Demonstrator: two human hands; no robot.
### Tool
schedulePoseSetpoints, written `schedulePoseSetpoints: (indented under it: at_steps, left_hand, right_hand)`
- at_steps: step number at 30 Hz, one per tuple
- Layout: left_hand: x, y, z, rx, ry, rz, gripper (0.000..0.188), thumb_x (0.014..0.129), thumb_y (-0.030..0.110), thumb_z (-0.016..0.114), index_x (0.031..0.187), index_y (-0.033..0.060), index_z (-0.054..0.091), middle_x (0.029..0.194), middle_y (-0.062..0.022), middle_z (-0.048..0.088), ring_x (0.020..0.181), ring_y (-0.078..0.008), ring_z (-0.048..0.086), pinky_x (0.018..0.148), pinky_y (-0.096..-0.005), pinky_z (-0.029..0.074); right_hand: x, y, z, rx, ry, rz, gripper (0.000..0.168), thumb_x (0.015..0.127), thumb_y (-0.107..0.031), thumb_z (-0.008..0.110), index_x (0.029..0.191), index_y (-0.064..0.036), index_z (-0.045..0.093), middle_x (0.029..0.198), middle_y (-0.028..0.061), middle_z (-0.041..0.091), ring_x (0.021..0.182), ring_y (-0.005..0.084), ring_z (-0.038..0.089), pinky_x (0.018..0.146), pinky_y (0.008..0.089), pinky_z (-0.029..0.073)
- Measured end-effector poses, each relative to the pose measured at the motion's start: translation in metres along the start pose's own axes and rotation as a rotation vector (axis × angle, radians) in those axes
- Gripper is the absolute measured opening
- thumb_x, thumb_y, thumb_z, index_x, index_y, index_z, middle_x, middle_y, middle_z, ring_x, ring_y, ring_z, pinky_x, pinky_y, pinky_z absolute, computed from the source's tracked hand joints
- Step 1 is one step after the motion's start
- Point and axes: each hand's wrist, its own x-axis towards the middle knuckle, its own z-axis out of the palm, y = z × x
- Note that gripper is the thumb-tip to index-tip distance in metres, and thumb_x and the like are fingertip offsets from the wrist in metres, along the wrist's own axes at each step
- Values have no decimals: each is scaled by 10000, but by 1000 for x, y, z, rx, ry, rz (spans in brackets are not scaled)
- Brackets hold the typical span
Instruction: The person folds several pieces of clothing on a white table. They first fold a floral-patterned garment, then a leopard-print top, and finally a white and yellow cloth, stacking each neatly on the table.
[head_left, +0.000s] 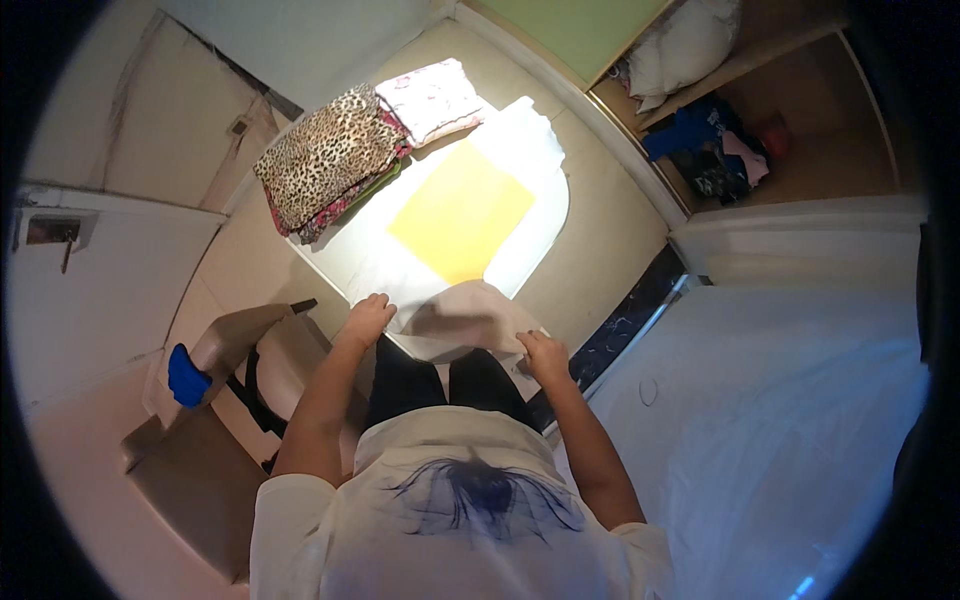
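A white cloth (360, 262) with a large yellow square (461, 214) lies spread over a white table (551, 232) in front of me. Its near end is lifted and sags between my hands, with a shadow across it. My left hand (369, 319) pinches the near left corner by the table's edge. At the near right corner, my right hand (544, 356) grips the same cloth between thumb and fingers. Strong light washes out the fabric's far part, so its outline there is hard to make out.
Folded leopard-print fabric (330, 154) and folded white printed fabric (431, 97) sit at the table's far left. A brown chair (202, 480) with a blue cloth (187, 375) stands left. Clothes (709, 146) lie in an open cabinet (832, 112) at far right.
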Motion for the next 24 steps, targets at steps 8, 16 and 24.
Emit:
schedulePoseSetpoints:
  at_steps: [8, 16, 24]
  left_hand:
    - [-56, -28, 43, 93, -43, -94, 191, 810, 140, 518, 938, 142, 660, 1076, -67, 575, 1032, -219, 527, 835, -372, 423]
    - [-25, 1, -18, -491, -139, 0, 572, 689, 359, 747, 1149, 73, 563, 1162, -152, 558, 1083, -344, 521, 938, -430, 410]
    - [36, 91, -36, -1101, 50, 113, 579, 738, 78, 640, 1285, 17, 462, 1270, -160, 514, 1191, -288, 480, 1006, -339, 376]
  right_hand:
    - [-9, -26, 2, -71, -155, -54, 289, 704, -102, 680, 987, -157, 656, 902, 54, 646, 770, 283, 636, 640, 390, 510]
    - [49, -87, -26, -219, -285, -44, 268, 623, -175, 755, 872, -143, 661, 793, 85, 647, 726, 294, 638, 619, 408, 505]
    - [93, -124, -69, -248, -240, -14, 116, 665, -166, 701, 765, -117, 667, 722, 124, 641, 651, 307, 635, 585, 406, 508]
